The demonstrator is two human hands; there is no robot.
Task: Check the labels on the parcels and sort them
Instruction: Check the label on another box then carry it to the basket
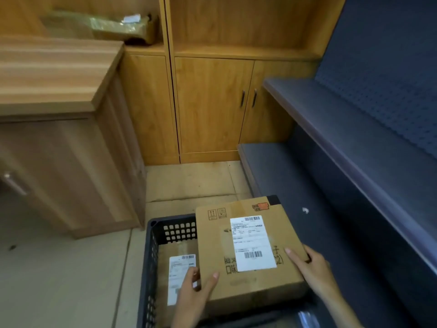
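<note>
Two bare hands hold a brown cardboard parcel box over a dark grey perforated plastic crate that stands on the pale floor. The left hand grips the box's near left corner, thumb lying on the top face and the other fingers curled round the side edge. The right hand clasps the near right edge, forefinger stretched flat across the top and the rest wrapped over the rim. Both forearms come in from the bottom of the view, angled inward toward the box.

The box sits tilted, its top turned up toward the camera, so its white printed shipping label with barcodes is in plain sight. Below it, inside the crate, lies a second brown parcel with its own white label, partly hidden by the left hand.

The likely risk is at the grip: both hands hold only the near edge and corners, so the far end hangs unsupported and the box could tip away or slip, probably dropping onto the parcel beneath or knocking the crate wall. Whether the box rests on the crate rim cannot be told.

To the right runs a dark blue stepped shelf. Farther off stand a light wooden cabinet with two doors and, left, a wooden counter; a blurred plastic-wrapped parcel lies on a far shelf.
</note>
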